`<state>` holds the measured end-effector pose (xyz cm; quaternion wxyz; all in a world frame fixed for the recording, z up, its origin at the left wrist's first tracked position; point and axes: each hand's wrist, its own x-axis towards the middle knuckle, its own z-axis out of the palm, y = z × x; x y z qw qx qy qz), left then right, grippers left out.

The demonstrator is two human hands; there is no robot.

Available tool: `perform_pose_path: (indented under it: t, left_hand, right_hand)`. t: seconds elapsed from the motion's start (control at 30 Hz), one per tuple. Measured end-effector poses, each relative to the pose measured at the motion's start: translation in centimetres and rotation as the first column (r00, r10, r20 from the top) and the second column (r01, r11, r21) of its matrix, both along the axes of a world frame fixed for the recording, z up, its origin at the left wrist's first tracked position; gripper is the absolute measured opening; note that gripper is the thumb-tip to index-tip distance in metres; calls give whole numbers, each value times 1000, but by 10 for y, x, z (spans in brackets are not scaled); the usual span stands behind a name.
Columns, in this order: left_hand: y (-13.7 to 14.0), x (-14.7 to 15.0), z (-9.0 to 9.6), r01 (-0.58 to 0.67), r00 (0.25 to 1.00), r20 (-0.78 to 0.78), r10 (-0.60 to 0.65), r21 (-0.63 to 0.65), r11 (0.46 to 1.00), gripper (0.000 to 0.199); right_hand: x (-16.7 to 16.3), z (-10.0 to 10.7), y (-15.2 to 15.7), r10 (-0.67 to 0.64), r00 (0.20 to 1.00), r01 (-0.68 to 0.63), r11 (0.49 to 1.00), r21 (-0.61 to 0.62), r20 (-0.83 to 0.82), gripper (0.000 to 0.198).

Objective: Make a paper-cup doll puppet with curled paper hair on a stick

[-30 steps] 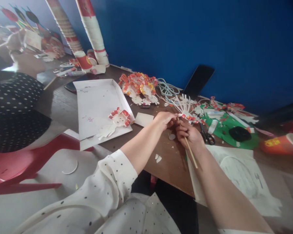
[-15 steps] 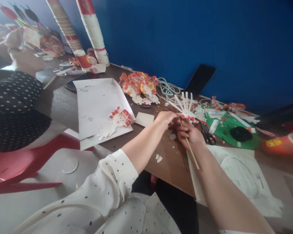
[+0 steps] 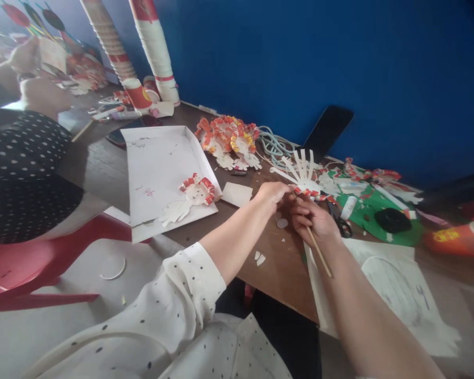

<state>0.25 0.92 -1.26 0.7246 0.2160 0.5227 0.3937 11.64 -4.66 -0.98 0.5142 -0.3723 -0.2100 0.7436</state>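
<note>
My left hand [image 3: 274, 195] is closed on the near edge of a paper cutout [image 3: 303, 179], which has white strips fanned upward and a curled red-and-white rim. In my right hand [image 3: 315, 220] a thin wooden stick [image 3: 321, 253] is gripped, its lower end slanting toward my forearm. The stick's upper end meets the cutout's rim between both hands; fingers partly hide that spot. Black scissors [image 3: 344, 227] lie just beyond my right hand. A finished-looking paper lion face [image 3: 197, 193] with a curled red mane rests on a white box lid [image 3: 158, 158] at left.
Behind my hands sit a pile of curled paper figures [image 3: 227, 134], pale blue cord [image 3: 274, 142] and a phone [image 3: 327, 131] against the blue wall. Green paper [image 3: 361, 208] and an orange cup [image 3: 458, 238] are at right. Another person's dotted sleeve [image 3: 27, 158] is at left.
The view has shifted slightly, so most things sit a little further right. The stick's lower end has swung slightly right in my right hand; both hands keep their holds.
</note>
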Motion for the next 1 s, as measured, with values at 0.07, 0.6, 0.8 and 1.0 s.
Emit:
perform_pose_path:
  t: [0.07, 0.6, 0.8, 1.0]
  left_hand:
    - [-1, 1, 1, -15, 1000, -3, 15, 32, 999, 6]
    - [1, 2, -3, 69, 997, -29, -66, 87, 994, 13]
    - [-3, -1, 2, 65, 998, 8, -66, 102, 993, 14]
    - [-4, -1, 3, 94, 996, -7, -94, 96, 991, 12]
  right_hand:
    - [0, 1, 0, -2, 1000, 2, 1000, -5, 9, 29]
    - [15, -2, 4, 43, 997, -41, 998, -45, 61, 28]
    - [17, 0, 4, 14, 990, -8, 999, -48, 141, 27]
    - [12, 1, 3, 1, 973, -4, 1000, 12, 230, 30]
